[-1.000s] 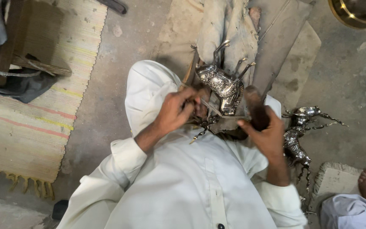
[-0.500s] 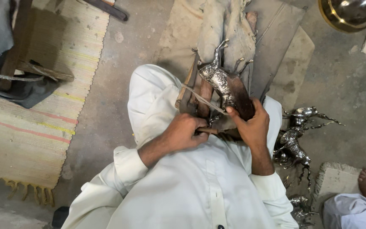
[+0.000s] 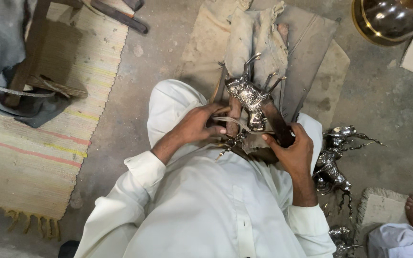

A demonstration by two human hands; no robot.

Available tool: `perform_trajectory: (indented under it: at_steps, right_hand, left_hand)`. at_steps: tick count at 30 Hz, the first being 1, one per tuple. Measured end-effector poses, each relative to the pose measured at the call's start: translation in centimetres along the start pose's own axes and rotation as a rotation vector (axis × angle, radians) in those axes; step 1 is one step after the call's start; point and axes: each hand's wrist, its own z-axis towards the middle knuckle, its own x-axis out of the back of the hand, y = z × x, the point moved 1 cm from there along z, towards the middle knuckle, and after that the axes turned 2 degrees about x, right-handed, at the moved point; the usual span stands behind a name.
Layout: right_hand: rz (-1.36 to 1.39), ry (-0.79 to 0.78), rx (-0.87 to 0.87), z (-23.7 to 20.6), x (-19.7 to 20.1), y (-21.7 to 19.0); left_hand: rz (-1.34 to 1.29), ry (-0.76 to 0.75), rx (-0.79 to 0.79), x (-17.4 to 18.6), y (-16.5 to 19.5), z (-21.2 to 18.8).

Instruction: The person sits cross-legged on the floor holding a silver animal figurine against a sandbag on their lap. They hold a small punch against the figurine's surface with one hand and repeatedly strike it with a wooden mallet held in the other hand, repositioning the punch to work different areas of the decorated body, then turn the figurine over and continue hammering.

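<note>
Hands spread apart | left hand (image 3: pixel 199 125), right hand (image 3: pixel 290 148) grip one metal figurine (image 3: pixel 250 98)

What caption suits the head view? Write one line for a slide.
Both hands, left hand and right hand, work a silver animal figurine on the lap, more figurines beside.

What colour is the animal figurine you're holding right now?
Shiny silver-grey metal animal figurine, embossed all over; the head view shows it best.

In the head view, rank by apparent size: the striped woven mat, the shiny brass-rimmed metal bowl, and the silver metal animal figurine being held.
1. Striped woven mat, by far the largest.
2. Shiny brass-rimmed metal bowl, partly cut off by the frame edge.
3. Silver metal animal figurine, smallest, though the difference from the bowl is unsure.
</note>
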Motion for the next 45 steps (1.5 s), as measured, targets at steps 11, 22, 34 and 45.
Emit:
perform_trajectory:
  at_steps: [11, 22, 34, 45]
  right_hand:
    - [0.434, -0.149, -0.172, 2.7, 2.0, -0.6]
    - [0.416, 0.091, -0.084, 10.8, 0.5, -8.8]
    - [0.598, -0.031, -0.260, 11.9, 0.2, -9.6]
    - [0.614, 0.024, -0.133, 11.7, -0.1, -9.4]
  left_hand:
    - [-0.119, 0.254, 0.081, 3.7, 1.7, 6.5]
    - [-0.136, 0.379, 0.125, 2.5, 5.1, 12.2]
    - [-0.093, 0.396, 0.333, 2.5, 5.1, 12.4]
    - [-0.078, 0.495, 0.287, 2.4, 5.4, 12.2]
